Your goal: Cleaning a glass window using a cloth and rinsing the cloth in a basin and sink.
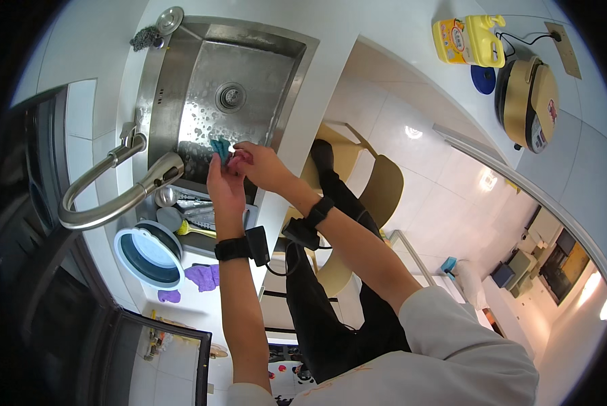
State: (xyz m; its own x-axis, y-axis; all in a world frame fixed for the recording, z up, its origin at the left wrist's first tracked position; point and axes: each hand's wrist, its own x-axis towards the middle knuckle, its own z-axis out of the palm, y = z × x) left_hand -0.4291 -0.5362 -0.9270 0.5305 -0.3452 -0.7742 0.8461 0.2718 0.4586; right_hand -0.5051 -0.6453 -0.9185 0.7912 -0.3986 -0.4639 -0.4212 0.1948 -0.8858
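Note:
Over the near part of a stainless steel sink (242,63), both hands meet close together. My left hand (225,185) grips a small teal cloth (220,147), which sticks up past its fingertips. A crumpled pinkish-red cloth (239,161) is pinched in the fingers of my right hand (265,165), right against the left palm. Whether the two pieces are joined cannot be seen. To the left of the hands, the spray head of a brushed metal faucet (164,170) points over the basin. Water drops cover the sink floor around the drain (231,97).
Left of my left forearm are a utensil tray (197,208), a yellow-handled brush (194,230), a collapsible basin (148,254) and purple cloths (202,277). A steel scourer (144,38) lies by the sink's far corner. Chairs (382,190) stand below; a yellow jug (468,40) and rice cooker (529,104) sit right.

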